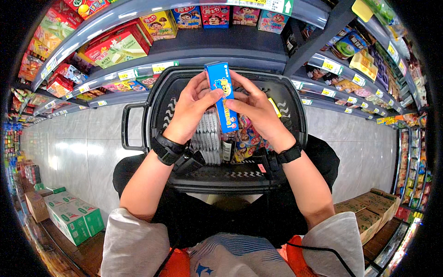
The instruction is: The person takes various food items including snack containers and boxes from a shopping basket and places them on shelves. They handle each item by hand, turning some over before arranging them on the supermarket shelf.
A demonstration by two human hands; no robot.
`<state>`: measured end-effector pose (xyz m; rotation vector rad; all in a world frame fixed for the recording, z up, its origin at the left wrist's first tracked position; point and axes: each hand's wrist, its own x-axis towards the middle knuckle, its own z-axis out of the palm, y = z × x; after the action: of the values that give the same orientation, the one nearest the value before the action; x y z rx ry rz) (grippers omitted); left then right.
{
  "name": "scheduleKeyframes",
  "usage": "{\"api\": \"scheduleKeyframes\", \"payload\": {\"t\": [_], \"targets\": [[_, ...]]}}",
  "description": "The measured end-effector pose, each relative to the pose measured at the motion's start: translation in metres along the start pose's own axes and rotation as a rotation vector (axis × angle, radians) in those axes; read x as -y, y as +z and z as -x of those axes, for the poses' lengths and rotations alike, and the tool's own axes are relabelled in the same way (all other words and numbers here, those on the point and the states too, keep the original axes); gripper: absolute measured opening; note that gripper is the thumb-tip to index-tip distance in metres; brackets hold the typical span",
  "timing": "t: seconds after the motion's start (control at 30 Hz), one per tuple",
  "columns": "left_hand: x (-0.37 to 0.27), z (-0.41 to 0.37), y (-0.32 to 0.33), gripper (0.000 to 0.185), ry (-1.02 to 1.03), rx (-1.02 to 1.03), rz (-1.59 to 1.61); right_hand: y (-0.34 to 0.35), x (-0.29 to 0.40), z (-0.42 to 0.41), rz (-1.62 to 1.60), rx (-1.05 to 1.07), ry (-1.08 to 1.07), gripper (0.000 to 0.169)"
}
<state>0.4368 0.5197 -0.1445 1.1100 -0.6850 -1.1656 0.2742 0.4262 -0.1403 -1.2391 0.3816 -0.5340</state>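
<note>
Between both hands is a narrow blue snack box (221, 72) with yellow and white lettering, held over a basket. My left hand (193, 107) grips its left side, the thumb lying across the printed face. On the right side my right hand (258, 107) grips it too, thumb on the front and fingers behind. Below sits a black plastic shopping basket (221, 180). Inside it are stacked grey-white packs (207, 138), a dark item with a white label (227, 149) and colourful snack packets (247, 142), partly hidden by the box and hands.
Ahead, a dark store shelf (221, 43) bears snack boxes, among them a yellow box (158, 26) and a red box (214, 16). Bagged snacks (349, 45) fill shelves to the right. Green-and-white cartons (72, 216) stand behind left, brown cartons (370, 211) behind right. Grey tiled floor (86, 135) flanks the basket.
</note>
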Motion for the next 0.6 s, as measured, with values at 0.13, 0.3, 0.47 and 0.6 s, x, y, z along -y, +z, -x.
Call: {"api": "scheduleKeyframes", "payload": {"t": [0.13, 0.3, 0.47, 0.6], "targets": [[-0.0015, 0.0018, 0.0004, 0.065, -0.014, 0.009, -0.001, 0.0027, 0.0020, -0.0003, 0.051, -0.008, -0.038, 0.069], [-0.0055, 0.0029, 0.0014, 0.063, -0.039, 0.033, 0.050, 0.0031, 0.0031, 0.0007, 0.015, -0.030, -0.013, 0.069], [-0.0086, 0.0022, -0.0002, 0.066, -0.053, 0.099, 0.067, 0.0015, 0.0017, -0.0007, 0.100, -0.067, -0.057, 0.065], [-0.0075, 0.0019, -0.0011, 0.069, -0.039, 0.196, 0.061, -0.0015, -0.0003, -0.0018, 0.034, -0.085, -0.025, 0.064]]}}
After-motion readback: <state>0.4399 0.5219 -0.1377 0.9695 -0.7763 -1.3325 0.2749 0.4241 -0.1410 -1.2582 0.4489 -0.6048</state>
